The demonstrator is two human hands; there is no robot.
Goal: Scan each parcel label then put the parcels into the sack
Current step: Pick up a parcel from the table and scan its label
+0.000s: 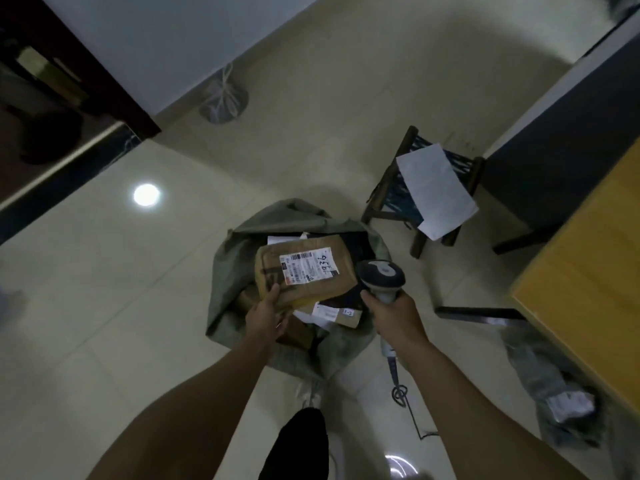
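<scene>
Leg: a dark trouser leg point(298, 445) at the bottom edge, below the arms.
Left hand point(265, 315): grips the near left corner of a brown paper parcel point(311, 282). The thumb point(273, 293) lies on top of the parcel and the other fingers are hidden beneath it.
Right hand point(393, 315): fingers curled tight round the handle of a handheld barcode scanner point(381, 271). The scanner head sits just beside the parcel's right edge.
Scanner cable point(393, 368): hangs from the base of the handle to the tiled floor.
Parcel position: held flat over the open mouth of the sack, its white shipping label point(308, 266) facing up, beyond the left thumb and clear of it. There is handwriting on the label's right end.
Sack point(225, 271): grey-green and woven, standing open on the floor with other parcels point(334, 311) inside, under the held one.
Floor at right: a crumpled grey plastic mailer point(550, 382) beside a yellow wooden desk point(588, 265).
Stool point(393, 195): dark frame, blue woven seat, beyond the sack, with a white paper sheet point(436, 188) lying across it.
Far wall: a knotted grey bag point(224, 98) at its foot.
</scene>
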